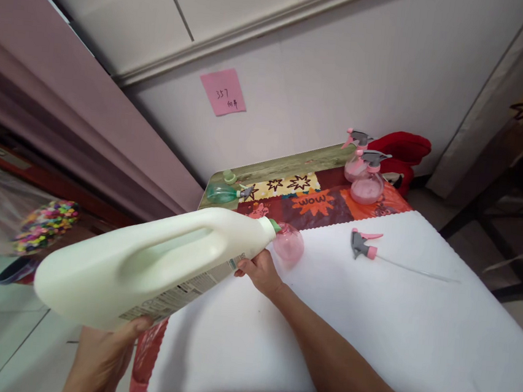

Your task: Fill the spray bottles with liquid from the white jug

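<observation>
A large pale green-white jug [97,266] with a moulded handle is tilted nearly flat, its green spout pointing right. My left hand [110,348] holds up its base end from below, with the thumb along the label side. Near the neck, my right hand [262,273] grips the jug's underside with curled fingers. The spout is at the opening of a round clear-pink bottle [290,246] on the white mat; the jug's neck and my hand partly cover that bottle. To the right lies a grey and pink trigger spray head [364,244] with a long clear tube.
Two pink spray bottles [368,188] with trigger heads stand at the table's back right, beside a red plush item [402,154]. A green spray bottle [222,193] lies at the back left. The white mat [369,329] covers much of the table. Behind is a wall with a pink note [224,92].
</observation>
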`<state>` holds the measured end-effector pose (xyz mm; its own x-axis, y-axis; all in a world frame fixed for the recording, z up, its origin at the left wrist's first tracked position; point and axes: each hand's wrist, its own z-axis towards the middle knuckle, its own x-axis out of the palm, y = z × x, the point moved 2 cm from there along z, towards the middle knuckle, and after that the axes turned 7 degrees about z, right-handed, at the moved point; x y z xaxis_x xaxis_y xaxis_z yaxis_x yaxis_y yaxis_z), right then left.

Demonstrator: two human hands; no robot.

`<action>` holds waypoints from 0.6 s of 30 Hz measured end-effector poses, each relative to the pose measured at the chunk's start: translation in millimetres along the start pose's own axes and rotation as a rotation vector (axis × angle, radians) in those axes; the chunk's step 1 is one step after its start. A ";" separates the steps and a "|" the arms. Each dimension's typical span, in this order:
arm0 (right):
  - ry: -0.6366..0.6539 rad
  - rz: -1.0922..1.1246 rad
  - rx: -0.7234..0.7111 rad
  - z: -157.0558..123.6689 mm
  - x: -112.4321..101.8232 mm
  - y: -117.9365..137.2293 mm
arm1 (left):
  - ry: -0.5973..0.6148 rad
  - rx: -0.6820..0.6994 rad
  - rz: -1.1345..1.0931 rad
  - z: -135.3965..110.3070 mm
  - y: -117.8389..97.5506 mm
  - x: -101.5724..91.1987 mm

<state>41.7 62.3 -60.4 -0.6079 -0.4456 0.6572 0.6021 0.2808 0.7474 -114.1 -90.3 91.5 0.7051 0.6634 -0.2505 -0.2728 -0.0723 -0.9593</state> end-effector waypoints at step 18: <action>-0.006 0.010 0.007 -0.5 1.3 2.7 | -0.001 -0.005 0.001 -1.6 -3.2 2.1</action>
<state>42.8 62.1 -57.5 -0.6048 -0.4379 0.6652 0.6046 0.2911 0.7414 -110.6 -89.9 93.9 0.7046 0.6637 -0.2512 -0.2703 -0.0764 -0.9598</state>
